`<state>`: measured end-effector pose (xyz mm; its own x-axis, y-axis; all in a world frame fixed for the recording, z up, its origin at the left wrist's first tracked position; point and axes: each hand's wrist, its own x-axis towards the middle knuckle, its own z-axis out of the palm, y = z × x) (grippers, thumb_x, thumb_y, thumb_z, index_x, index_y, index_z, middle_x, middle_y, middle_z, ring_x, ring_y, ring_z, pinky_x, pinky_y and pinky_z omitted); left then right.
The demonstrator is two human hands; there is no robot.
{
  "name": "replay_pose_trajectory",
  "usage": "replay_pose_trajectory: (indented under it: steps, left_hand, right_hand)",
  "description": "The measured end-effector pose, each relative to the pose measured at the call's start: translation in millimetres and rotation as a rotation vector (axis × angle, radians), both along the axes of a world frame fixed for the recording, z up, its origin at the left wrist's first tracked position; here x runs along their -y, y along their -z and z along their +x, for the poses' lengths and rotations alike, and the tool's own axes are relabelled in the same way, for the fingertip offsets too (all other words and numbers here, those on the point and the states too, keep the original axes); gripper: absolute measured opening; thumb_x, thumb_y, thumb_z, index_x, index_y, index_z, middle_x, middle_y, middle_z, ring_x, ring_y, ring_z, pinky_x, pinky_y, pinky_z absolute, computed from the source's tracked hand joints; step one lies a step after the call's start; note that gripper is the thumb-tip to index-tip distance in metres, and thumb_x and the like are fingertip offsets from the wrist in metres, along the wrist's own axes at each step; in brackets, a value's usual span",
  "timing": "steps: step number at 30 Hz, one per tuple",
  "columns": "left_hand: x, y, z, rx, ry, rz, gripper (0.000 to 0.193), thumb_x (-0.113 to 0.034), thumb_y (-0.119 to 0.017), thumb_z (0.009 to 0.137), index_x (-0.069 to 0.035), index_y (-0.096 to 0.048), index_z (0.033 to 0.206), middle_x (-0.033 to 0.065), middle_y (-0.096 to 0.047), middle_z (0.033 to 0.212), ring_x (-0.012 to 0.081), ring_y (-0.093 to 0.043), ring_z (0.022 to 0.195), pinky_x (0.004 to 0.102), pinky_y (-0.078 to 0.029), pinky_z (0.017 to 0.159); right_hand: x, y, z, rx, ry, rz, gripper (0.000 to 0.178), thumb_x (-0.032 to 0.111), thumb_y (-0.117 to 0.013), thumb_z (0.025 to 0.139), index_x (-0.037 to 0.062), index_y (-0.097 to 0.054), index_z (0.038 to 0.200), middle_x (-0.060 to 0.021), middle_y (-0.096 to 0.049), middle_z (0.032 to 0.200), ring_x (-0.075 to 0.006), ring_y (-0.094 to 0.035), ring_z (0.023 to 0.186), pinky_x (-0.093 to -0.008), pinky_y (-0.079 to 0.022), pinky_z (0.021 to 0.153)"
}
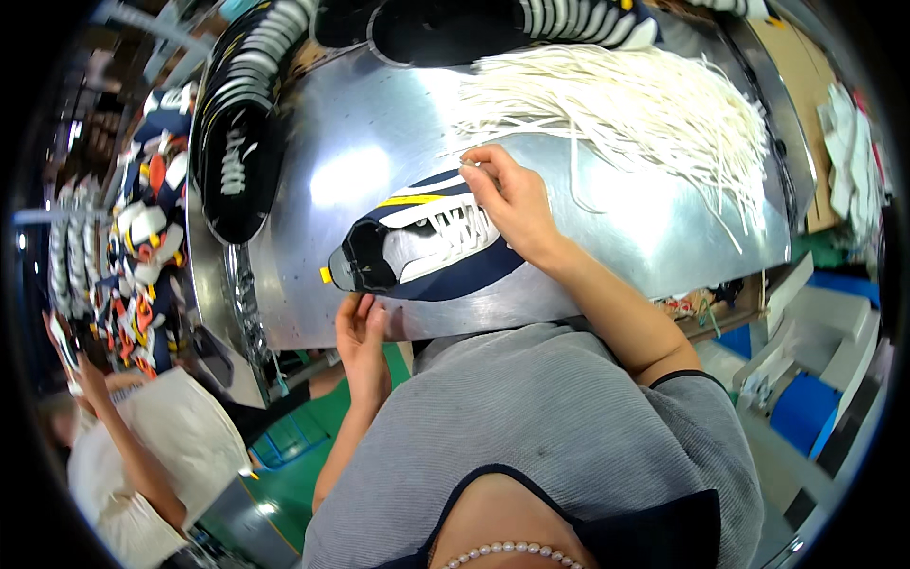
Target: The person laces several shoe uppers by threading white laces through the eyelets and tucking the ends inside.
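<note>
A navy shoe upper (445,275) with white lacing and a yellow stripe lies on the metal table, its heel toward the left. My right hand (517,209) is over the toe end, thumb and forefinger pinched on the tip of a white shoelace (464,163). The hand covers part of the toe and the upper lace rows. At the heel, my left hand (362,332) has its fingertips against the near edge, thumb held apart from the upper. A yellow tab (326,275) sticks out at the heel.
A heap of loose white laces (616,114) spreads over the far right of the metal table (313,237). Nested dark shoe uppers (242,142) line its left side, with more (455,33) along the far edge. Another person (152,446) sits at the lower left near piled shoe parts (147,247).
</note>
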<state>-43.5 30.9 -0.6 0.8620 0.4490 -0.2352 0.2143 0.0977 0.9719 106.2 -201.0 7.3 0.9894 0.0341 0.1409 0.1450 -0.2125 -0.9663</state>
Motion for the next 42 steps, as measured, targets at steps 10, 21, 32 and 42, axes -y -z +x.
replay_pose_trajectory:
  steps: [10, 21, 32, 42]
  left_hand:
    - [-1, -124, 81, 0.473, 0.295, -0.349, 0.04, -0.015, -0.072, 0.087, 0.002, -0.061, 0.121, 0.0127, -0.066, 0.115, 0.019, -0.066, 0.098, 0.0325, -0.054, 0.084]
    - [-186, 30, 352, 0.157, 0.002, 1.348, 0.058, -0.037, -0.07, 0.091, 0.017, -0.054, 0.106, 0.0368, -0.059, 0.102, 0.0531, -0.056, 0.096, 0.0511, -0.046, 0.085]
    - [84, -45, 293, 0.272, 0.881, 0.211, 0.039, -0.026, -0.065, 0.096, -0.002, -0.062, 0.127, 0.0073, -0.06, 0.129, 0.0171, -0.054, 0.119, 0.0307, -0.043, 0.1]
    - [223, -89, 355, 0.206, 0.687, -0.501, 0.051, -0.039, -0.065, 0.096, 0.001, -0.06, 0.127, 0.0109, -0.063, 0.13, 0.0184, -0.057, 0.122, 0.0333, -0.042, 0.106]
  right_hand:
    - [1, -27, 9, -0.341, -0.208, 0.387, 0.017, 0.014, -0.064, 0.096, 0.0042, -0.066, 0.11, 0.0038, -0.059, 0.083, -0.0033, -0.047, 0.072, -0.0196, -0.038, 0.067]
    - [67, -16, 34, 0.137, 0.187, -0.341, 0.015, 0.014, -0.075, 0.086, 0.0104, -0.071, 0.101, -0.007, -0.058, 0.06, -0.0159, -0.05, 0.049, -0.0274, -0.041, 0.051]
    - [247, -49, 171, 0.242, 0.747, -0.349, 0.03, 0.029, -0.067, 0.095, 0.0019, -0.072, 0.108, -0.0094, -0.074, 0.086, -0.0121, -0.062, 0.076, -0.027, -0.048, 0.072]
    - [229, -79, 185, 0.205, 0.508, 0.077, 0.029, 0.022, -0.07, 0.093, -0.0014, -0.073, 0.109, 0.0005, -0.069, 0.095, -0.0071, -0.058, 0.088, -0.0201, -0.045, 0.08]
